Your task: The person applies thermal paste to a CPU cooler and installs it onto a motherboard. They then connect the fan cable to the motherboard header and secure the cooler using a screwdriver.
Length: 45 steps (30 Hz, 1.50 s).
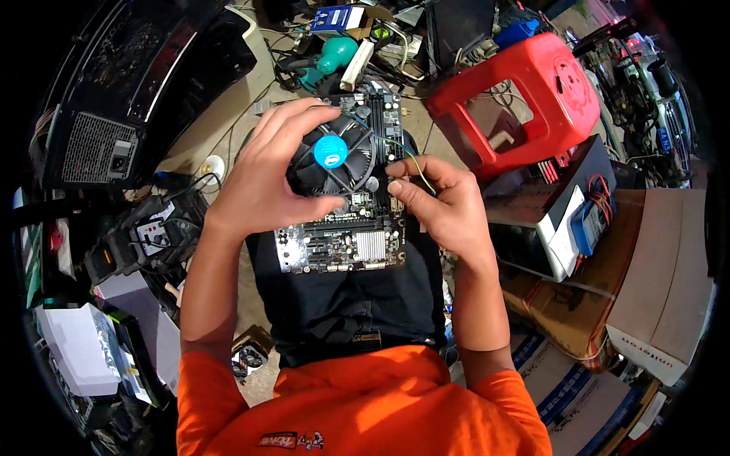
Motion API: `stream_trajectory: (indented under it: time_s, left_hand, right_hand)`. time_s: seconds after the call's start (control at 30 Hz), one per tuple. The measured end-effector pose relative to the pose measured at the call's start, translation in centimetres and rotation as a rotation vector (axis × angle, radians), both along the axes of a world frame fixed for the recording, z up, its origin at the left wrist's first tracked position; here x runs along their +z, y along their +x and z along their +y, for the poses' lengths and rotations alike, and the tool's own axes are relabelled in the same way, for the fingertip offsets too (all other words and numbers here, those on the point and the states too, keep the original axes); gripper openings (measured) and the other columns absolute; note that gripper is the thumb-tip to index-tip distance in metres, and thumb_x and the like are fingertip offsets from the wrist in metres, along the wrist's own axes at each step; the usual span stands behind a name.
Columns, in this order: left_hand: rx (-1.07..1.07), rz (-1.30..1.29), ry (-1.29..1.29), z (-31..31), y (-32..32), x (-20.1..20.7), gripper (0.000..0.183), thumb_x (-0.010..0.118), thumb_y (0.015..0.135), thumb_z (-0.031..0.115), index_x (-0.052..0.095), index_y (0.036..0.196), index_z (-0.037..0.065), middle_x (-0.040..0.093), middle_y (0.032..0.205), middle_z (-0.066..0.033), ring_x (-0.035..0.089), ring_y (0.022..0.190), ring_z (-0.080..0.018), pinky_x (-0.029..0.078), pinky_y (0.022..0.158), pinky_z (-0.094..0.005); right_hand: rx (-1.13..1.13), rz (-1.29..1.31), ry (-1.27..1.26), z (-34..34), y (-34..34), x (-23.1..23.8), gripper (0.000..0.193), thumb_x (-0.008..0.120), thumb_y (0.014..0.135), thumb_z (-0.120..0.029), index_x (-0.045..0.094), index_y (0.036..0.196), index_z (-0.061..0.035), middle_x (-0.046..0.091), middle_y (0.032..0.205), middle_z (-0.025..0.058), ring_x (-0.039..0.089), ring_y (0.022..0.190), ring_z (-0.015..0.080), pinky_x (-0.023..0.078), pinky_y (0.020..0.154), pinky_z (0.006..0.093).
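Fan (351,165) framed by left fingers (298,120), wire (409,151) along right fingers (437,166)

Apparel: bright orange short-sleeved shirt (365,387), nearer the body than both the left hand (266,173) and right hand (445,201). Small dark-and-white print (290,440) on shirt front. Black trousers (327,308) between hands and shirt. Both hands bare.

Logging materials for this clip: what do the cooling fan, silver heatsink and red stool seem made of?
Cooling fan: probably black matte plastic, with thin moulded-looking blades. Silver heatsink: likely bare metal, bright and ridged. Red stool: apparently moulded plastic, smooth, with highlights on rounded edges.
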<state>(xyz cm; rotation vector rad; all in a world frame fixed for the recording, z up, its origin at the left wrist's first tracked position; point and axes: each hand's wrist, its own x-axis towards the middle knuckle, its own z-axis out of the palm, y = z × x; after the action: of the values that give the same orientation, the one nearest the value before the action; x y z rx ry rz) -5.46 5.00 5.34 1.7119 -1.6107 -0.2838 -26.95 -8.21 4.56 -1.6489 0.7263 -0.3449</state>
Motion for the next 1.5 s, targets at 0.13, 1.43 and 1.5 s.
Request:
stream_trajectory:
  time_s: [0.13, 1.43, 1.5]
  left_hand:
    - [0.003, -0.014, -0.014, 0.0, 0.1, -0.3, 0.086, 0.087, 0.055, 0.021, 0.055, 0.133, 0.004, 0.052, 0.137, -0.0170, 0.049, 0.129, -0.0346, 0.037, 0.110, -0.0427]
    - [-0.139, 1.224, -0.011, -2.2, 2.4, 4.3, 0.076, 0.079, 0.074, 0.028, 0.048, 0.134, -0.007, 0.063, 0.123, -0.0159, 0.064, 0.111, -0.0231, 0.049, 0.101, -0.0356]
    - [-0.127, 1.207, -0.006, -2.0, 2.5, 3.9, 0.078, 0.080, 0.072, 0.028, 0.049, 0.134, -0.006, 0.063, 0.122, -0.0150, 0.064, 0.110, -0.0225, 0.049, 0.100, -0.0347]
  right_hand:
    - [0.002, -0.031, -0.007, 0.1, 0.2, -0.2, 0.017, 0.073, 0.088, -0.007, 0.070, 0.102, 0.0014, 0.069, 0.086, 0.0059, 0.061, 0.080, 0.0095, 0.050, 0.073, 0.0261]
    - [0.147, -0.341, 0.238, -2.8, 2.9, 6.9, 0.023, 0.072, 0.091, -0.017, 0.068, 0.105, 0.0013, 0.067, 0.084, 0.0056, 0.057, 0.060, 0.0083, 0.044, 0.053, 0.0220]
    - [0.133, -0.312, 0.228, -2.7, 2.5, 6.5, 0.022, 0.071, 0.091, -0.017, 0.069, 0.104, 0.0012, 0.066, 0.081, 0.0033, 0.056, 0.062, 0.0067, 0.045, 0.055, 0.0221]
